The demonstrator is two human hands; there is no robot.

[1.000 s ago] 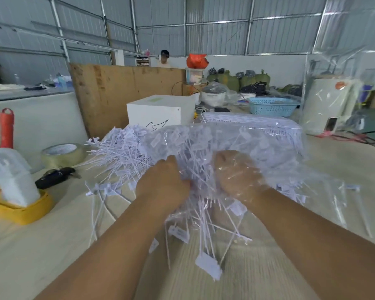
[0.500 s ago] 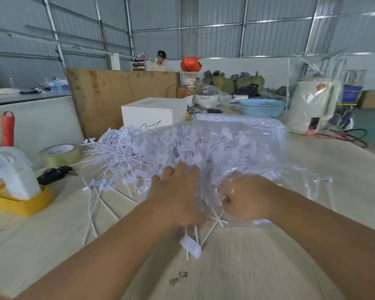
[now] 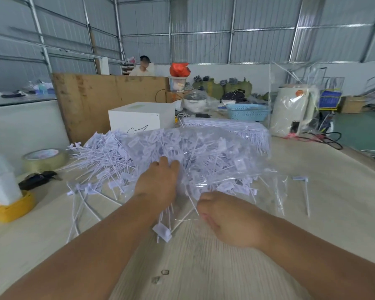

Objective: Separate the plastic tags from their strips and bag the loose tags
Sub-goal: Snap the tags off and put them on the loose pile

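A clear plastic bag (image 3: 214, 161) stuffed with white plastic tags lies on the table in front of me. More loose tags (image 3: 100, 156) spill in a heap to its left. My left hand (image 3: 158, 185) presses flat, fingers straight, on the tags at the bag's near side. My right hand (image 3: 227, 217) is curled into a fist and pinches the bag's near edge. One tag (image 3: 161, 231) hangs out below my left wrist. A stack of uncut tag strips (image 3: 225, 124) sits behind the bag.
A tape roll (image 3: 44, 158), a black tool (image 3: 39, 178) and a yellow-based dispenser (image 3: 7, 204) stand at left. A white box (image 3: 141, 118), blue basket (image 3: 248, 112) and wrapped white appliance (image 3: 292, 113) are behind. A single tag (image 3: 304, 191) lies at right.
The bag of tags has come down from mid-air onto the table. My left hand has opened flat onto the tags, and my right hand has drawn back toward me with the bag's edge.
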